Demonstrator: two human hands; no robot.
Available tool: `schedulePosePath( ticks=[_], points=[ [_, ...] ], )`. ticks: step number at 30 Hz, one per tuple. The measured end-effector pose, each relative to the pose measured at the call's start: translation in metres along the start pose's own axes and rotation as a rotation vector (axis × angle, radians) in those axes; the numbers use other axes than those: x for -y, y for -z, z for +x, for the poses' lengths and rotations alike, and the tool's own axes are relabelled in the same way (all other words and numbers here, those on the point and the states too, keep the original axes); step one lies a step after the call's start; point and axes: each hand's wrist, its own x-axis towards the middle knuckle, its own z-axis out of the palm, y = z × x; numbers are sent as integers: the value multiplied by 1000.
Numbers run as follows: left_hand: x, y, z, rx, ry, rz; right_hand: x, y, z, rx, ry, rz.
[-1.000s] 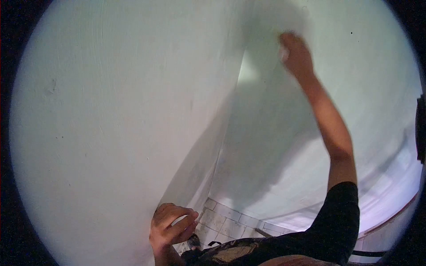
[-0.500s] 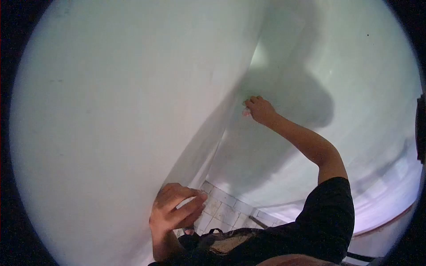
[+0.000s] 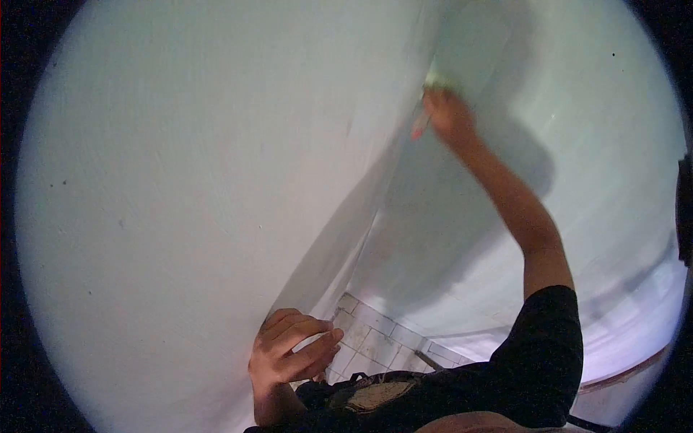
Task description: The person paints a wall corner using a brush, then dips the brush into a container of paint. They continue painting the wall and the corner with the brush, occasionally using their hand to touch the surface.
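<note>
My right hand (image 3: 451, 117) is raised to the corner where two pale walls meet, its fingers closed round a small paintbrush (image 3: 420, 125). The brush's pinkish-red handle end points down below the fingers, and a yellow-green patch shows at the fingertips by the wall; motion blurs this part. Low in the view, my left hand (image 3: 296, 348) hangs close beside the left wall (image 3: 180, 216). Its fingers are loosely bent, with a gap between them and the thumb, and nothing shows in it.
The right wall (image 3: 606, 144) carries my shadow, which also falls across the corner. White floor tiles (image 3: 372, 346) lie below, with a dark bar (image 3: 427, 360) by the wall's foot. A dark object (image 3: 684, 209) stands at the far right edge.
My right hand has moved up along the corner with the brush, whose handle end now shows more plainly. My left hand has shifted slightly down and right.
</note>
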Motion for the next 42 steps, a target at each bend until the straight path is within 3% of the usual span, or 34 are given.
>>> schedulePosePath(
  ticks=[1, 4, 8, 10, 11, 13, 14, 16, 18, 19, 21, 22, 24, 25, 26, 28, 29, 30, 32, 34, 37, 38, 40, 41, 42],
  points=[
    [-1, 0, 0, 5, 4, -3, 21, 0, -30, -34, 257, -131],
    [2, 2, -1, 23, 28, 17, 87, -26, -98, 452, 181, 70],
    [2, -4, 3, 43, 15, 19, 115, -58, -147, 690, 28, 344],
    [2, -6, 6, 37, -5, -4, 85, -69, -121, 612, -151, 273],
    [3, -3, 1, 31, -4, -2, 72, -31, -82, 616, -342, 363],
    [3, 2, -6, 37, -16, -5, 23, 10, -22, 399, -192, 309],
    [3, 2, -9, 45, -15, -5, 6, 31, 3, 63, -144, 190],
    [-4, 5, -22, -52, -32, -17, -4, 119, 67, 138, -253, 40],
    [-21, 6, -28, -41, -13, -2, -42, 147, 92, -141, -266, 34],
    [-29, 5, -27, -41, 10, 18, -46, 167, 92, -141, -283, 38],
    [-38, 3, -19, -11, 24, 27, -47, 188, 87, -306, -134, 5],
    [-40, 0, -17, -4, 37, 32, -48, 177, 76, -303, -145, 5],
    [-45, -4, -12, 2, 90, 8, -47, 124, 37, -106, -36, -270],
    [-46, -5, -7, 43, 141, 8, -40, 90, 9, -129, 96, -381],
    [-45, -7, -1, 81, 193, 9, -26, 57, -15, 73, 12, -230],
    [-44, -8, 5, 113, 186, 15, 16, 14, -81, 84, 117, -36],
    [-44, -8, 6, 130, 160, -7, 41, 2, -101, 471, -67, 229],
    [-44, -9, 6, 152, 138, -31, 65, -23, -143, 197, 77, 134],
    [-44, -15, 8, 131, 96, 36, 97, -46, -195, 508, 86, 307],
    [-47, -22, 0, 102, 77, 98, 104, -39, -219, 556, 62, 388],
    [-47, -16, -8, 101, 26, 237, 66, -32, -181, 560, -37, 345],
    [-51, -17, -12, 107, 43, 237, 41, -15, -145, 628, -242, 362],
    [-60, -20, -13, 116, 48, 311, -22, 25, -77, 475, -284, 307],
    [-64, -21, -16, 99, 67, 309, -33, 80, -49, 321, -266, 215],
    [-69, -22, -18, 99, 77, 313, -62, 79, -24, 133, -158, 177]
  ],
)
